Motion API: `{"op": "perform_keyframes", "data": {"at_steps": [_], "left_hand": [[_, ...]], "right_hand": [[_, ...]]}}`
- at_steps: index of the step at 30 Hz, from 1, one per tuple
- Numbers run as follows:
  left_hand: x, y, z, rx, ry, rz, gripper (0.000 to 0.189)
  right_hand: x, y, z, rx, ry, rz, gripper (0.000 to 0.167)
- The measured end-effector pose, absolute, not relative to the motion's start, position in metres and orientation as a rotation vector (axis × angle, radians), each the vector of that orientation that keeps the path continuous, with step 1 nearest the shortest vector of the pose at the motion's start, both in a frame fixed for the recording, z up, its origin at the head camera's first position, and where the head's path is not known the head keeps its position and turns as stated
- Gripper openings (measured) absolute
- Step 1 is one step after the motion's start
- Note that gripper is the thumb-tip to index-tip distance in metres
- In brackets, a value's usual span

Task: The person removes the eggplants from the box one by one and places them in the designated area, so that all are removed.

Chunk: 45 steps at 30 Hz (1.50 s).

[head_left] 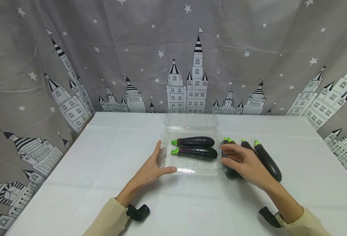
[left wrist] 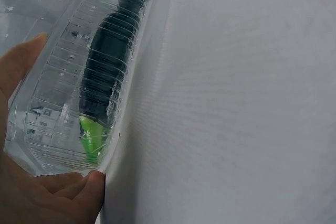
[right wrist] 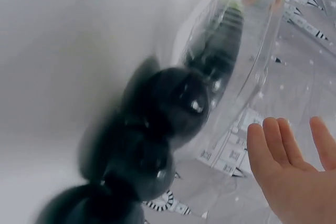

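Note:
A clear plastic clamshell container [head_left: 191, 165] stands with its lid raised at the back. Inside it lie two dark eggplants [head_left: 195, 141], side by side, with green stem ends to the left. My left hand [head_left: 151, 168] holds the container's front left corner, thumb along the front rim and fingers against the left side. Just right of the container, my right hand [head_left: 247, 164] hovers above a group of loose eggplants [head_left: 268, 160], its fingers apart and nothing held. The right wrist view shows several rounded eggplant ends [right wrist: 178, 103] beside the container wall; the hand partly hides the group in the head view.
A white cloth [head_left: 102, 154] covers the table. Behind it hangs a grey curtain [head_left: 150, 39] printed with castles and stars. Black wrist devices [head_left: 138, 212] sit at both sleeve cuffs.

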<state>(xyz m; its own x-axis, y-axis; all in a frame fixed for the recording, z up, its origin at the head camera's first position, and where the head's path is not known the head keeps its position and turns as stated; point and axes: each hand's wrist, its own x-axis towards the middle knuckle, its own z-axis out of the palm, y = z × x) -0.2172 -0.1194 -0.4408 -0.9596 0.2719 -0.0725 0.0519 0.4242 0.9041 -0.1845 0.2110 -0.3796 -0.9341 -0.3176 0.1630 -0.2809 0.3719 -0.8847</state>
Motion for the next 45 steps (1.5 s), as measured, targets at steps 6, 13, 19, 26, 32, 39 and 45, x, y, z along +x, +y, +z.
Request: {"op": "perform_keyframes", "data": {"at_steps": [6,13,19,26,32,39,45], "left_hand": [[-0.218,-0.119,-0.442,0.285,2.461,1.558,0.121],[-0.218,-0.119,-0.441,0.301,2.472,1.549,0.121],[-0.219,-0.12,-0.442,0.321,2.468,1.554,0.121],[-0.219,-0.12,-0.442,0.311,2.456,1.562,0.121],[-0.218,-0.12,-0.44,0.308,2.442,1.569,0.122],[-0.218,-0.119,-0.439,0.308,2.451,1.57,0.122],[-0.219,-0.119,-0.439,0.313,2.46,1.559,0.121]], "right_hand": [[-0.19,0.196,-0.386,-0.605,2.607,-1.584,0.042],[-0.197,0.177,-0.391,-0.592,2.645,-1.561,0.042],[-0.206,0.162,-0.394,-0.588,2.668,-1.552,0.042],[-0.221,0.149,-0.398,-0.538,2.681,-1.523,0.042],[-0.228,0.144,-0.4,-0.514,2.71,-1.459,0.041],[-0.233,0.142,-0.401,-0.531,2.702,-1.36,0.04],[-0.235,0.144,-0.404,-0.632,2.636,-1.314,0.041]]}}
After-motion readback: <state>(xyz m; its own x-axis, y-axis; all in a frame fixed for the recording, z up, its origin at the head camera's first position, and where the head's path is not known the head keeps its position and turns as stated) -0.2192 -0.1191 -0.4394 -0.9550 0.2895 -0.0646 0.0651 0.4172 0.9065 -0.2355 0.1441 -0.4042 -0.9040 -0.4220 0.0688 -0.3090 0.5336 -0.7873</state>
